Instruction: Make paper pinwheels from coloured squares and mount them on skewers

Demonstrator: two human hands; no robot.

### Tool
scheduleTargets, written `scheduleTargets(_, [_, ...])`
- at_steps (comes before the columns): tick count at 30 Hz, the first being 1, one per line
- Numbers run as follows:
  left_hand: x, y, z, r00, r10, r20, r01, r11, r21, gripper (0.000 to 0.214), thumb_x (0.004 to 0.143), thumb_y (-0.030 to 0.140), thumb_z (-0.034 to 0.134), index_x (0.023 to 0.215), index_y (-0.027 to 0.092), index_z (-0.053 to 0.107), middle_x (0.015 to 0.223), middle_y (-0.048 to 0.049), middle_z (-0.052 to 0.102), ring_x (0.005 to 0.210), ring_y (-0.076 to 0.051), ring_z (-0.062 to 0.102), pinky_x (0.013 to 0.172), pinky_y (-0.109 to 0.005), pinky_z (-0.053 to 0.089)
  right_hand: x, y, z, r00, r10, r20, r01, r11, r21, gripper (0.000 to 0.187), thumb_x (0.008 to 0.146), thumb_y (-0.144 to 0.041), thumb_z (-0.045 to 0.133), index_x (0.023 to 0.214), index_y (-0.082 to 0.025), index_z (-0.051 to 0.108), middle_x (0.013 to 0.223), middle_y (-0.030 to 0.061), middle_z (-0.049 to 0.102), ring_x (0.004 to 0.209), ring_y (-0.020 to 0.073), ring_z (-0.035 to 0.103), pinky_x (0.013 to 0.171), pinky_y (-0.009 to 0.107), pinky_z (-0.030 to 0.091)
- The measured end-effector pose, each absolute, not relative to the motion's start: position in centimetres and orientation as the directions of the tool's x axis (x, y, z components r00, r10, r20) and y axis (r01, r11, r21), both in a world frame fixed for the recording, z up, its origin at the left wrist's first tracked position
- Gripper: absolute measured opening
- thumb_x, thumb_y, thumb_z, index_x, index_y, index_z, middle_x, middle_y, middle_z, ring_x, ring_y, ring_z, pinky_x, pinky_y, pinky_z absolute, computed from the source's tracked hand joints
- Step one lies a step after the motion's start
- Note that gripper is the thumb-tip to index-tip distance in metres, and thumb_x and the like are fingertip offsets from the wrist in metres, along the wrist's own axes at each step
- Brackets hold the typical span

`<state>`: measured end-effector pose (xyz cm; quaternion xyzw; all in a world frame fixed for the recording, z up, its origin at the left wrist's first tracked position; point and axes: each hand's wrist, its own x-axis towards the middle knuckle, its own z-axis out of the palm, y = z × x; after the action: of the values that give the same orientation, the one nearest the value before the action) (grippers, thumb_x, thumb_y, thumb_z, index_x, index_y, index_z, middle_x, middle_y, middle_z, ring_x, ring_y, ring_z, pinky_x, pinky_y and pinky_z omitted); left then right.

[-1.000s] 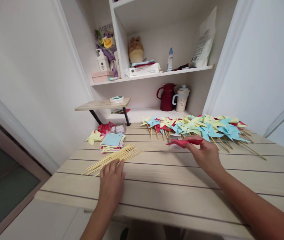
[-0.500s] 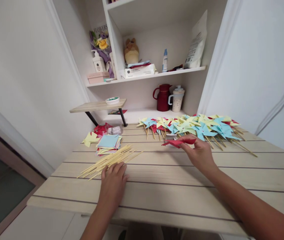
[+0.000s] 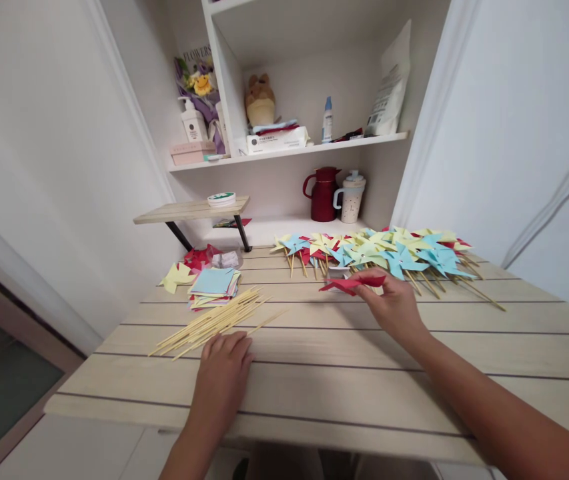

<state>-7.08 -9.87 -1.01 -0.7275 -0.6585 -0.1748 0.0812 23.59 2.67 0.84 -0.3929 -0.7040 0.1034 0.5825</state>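
My right hand (image 3: 389, 297) is closed in a pinch on a red paper pinwheel (image 3: 347, 285), held above the table beside a small white box (image 3: 338, 273). At the near side of a bundle of thin wooden sticks (image 3: 214, 320), my left hand (image 3: 227, 360) rests low with curled fingers. One stick (image 3: 269, 321) runs out from its fingertips, apart from the bundle; the grip itself is partly hidden. A stack of coloured paper squares (image 3: 214, 283) lies behind the bundle, next to a loose yellow pinwheel head (image 3: 177, 277).
Many finished pinwheels on sticks (image 3: 399, 257) lie across the back right. A small raised wooden stand (image 3: 184, 212) is at the back left, with red pieces (image 3: 201, 257) near its leg. On the shelf behind stand a red jug (image 3: 324, 195) and a cup (image 3: 351, 199).
The single stick at my left fingertips has come further away from the bundle. My right hand still holds the red pinwheel in nearly the same place; the view has shifted slightly.
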Motion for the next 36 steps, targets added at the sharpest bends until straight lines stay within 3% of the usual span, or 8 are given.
scheduleTargets(8, [-7.4, -9.9, -1.1, 0.119, 0.876, 0.468, 0.973, -0.197, 0.121, 0.025, 0.092, 0.017, 0.051, 0.101, 0.026, 0.072, 0.108, -0.0038, 0.075, 0.099, -0.022, 0.067, 0.103, -0.047, 0.042, 23.6, 2.6, 0.8, -0.02, 0.672, 0.74, 0.429, 0.674, -0.601, 0.013, 0.087, -0.032, 0.062, 0.085, -0.022, 0.07, 0.084, 0.0047, 0.071, 0.08, 0.0222, 0.067, 0.072, 0.036, 0.053])
scheduleTargets(12, [-7.8, -10.1, -1.3, 0.032, 0.86, 0.509, 0.984, -0.115, 0.133, 0.026, 0.093, 0.019, 0.048, 0.104, 0.024, 0.071, 0.109, -0.0057, 0.075, 0.102, -0.025, 0.067, 0.095, -0.046, 0.045, 23.7, 2.7, 0.6, -0.019, 0.692, 0.722, 0.429, 0.658, -0.619, 0.012, 0.087, -0.031, 0.062, 0.086, -0.022, 0.07, 0.086, 0.0046, 0.071, 0.082, 0.0223, 0.067, 0.074, 0.037, 0.053])
scheduleTargets(16, [-8.0, -9.7, -1.3, -0.042, 0.865, 0.501, 0.984, -0.051, 0.171, 0.028, 0.092, 0.018, 0.05, 0.11, 0.023, 0.07, 0.116, -0.0078, 0.072, 0.109, -0.026, 0.064, 0.094, -0.044, 0.046, 23.6, 2.7, 0.5, -0.015, 0.685, 0.728, 0.427, 0.663, -0.615, 0.012, 0.086, -0.031, 0.062, 0.086, -0.022, 0.07, 0.087, 0.0047, 0.071, 0.082, 0.0222, 0.067, 0.074, 0.036, 0.054])
scheduleTargets(19, [-6.9, -8.8, -0.6, -0.001, 0.892, 0.453, 0.982, -0.084, 0.168, 0.024, 0.092, 0.02, 0.053, 0.109, 0.023, 0.069, 0.117, -0.007, 0.071, 0.109, -0.025, 0.064, 0.092, -0.043, 0.046, 23.4, 2.7, 0.6, -0.024, 0.673, 0.739, 0.42, 0.678, -0.604, 0.011, 0.086, -0.03, 0.063, 0.085, -0.022, 0.07, 0.085, 0.0047, 0.072, 0.08, 0.0216, 0.066, 0.07, 0.035, 0.053])
scheduleTargets(24, [-3.5, -6.8, 1.8, 0.138, 0.911, 0.388, 0.988, -0.154, 0.009, 0.019, 0.091, 0.02, 0.058, 0.106, 0.023, 0.068, 0.116, -0.0065, 0.071, 0.107, -0.025, 0.062, 0.092, -0.042, 0.043, 23.3, 2.7, 0.8, -0.044, 0.658, 0.752, 0.411, 0.698, -0.587, 0.01, 0.086, -0.029, 0.063, 0.083, -0.023, 0.071, 0.084, 0.004, 0.072, 0.08, 0.0213, 0.066, 0.069, 0.033, 0.052])
scheduleTargets(28, [-2.1, -5.3, 2.5, 0.175, 0.964, 0.2, 0.98, -0.15, -0.132, 0.016, 0.091, 0.022, 0.056, 0.097, 0.018, 0.07, 0.107, -0.0099, 0.072, 0.104, -0.028, 0.062, 0.091, -0.043, 0.042, 23.4, 2.7, 0.9, -0.031, 0.66, 0.75, 0.421, 0.689, -0.589, 0.008, 0.086, -0.026, 0.063, 0.085, -0.023, 0.071, 0.086, 0.0038, 0.072, 0.082, 0.0213, 0.066, 0.072, 0.033, 0.052])
scheduleTargets(31, [-1.8, -4.5, 2.4, 0.168, 0.982, 0.087, 0.97, -0.149, -0.194, 0.025, 0.091, 0.011, 0.047, 0.096, 0.014, 0.072, 0.102, -0.0127, 0.072, 0.101, -0.028, 0.064, 0.089, -0.042, 0.044, 23.4, 2.5, 1.0, -0.03, 0.672, 0.74, 0.398, 0.687, -0.608, 0.007, 0.085, -0.025, 0.065, 0.084, -0.022, 0.071, 0.086, 0.004, 0.073, 0.083, 0.0212, 0.066, 0.075, 0.034, 0.051])
scheduleTargets(36, [-1.2, -3.3, 2.8, 0.142, 0.987, 0.068, 0.964, -0.123, -0.236, 0.035, 0.084, -0.002, 0.042, 0.099, 0.007, 0.072, 0.097, -0.019, 0.071, 0.099, -0.031, 0.067, 0.083, -0.041, 0.047, 22.8, 2.3, 1.3, 0.028, 0.784, 0.62, 0.245, 0.595, -0.765, 0.008, 0.082, -0.027, 0.066, 0.083, -0.022, 0.073, 0.087, 0.0041, 0.073, 0.085, 0.0216, 0.066, 0.08, 0.036, 0.051])
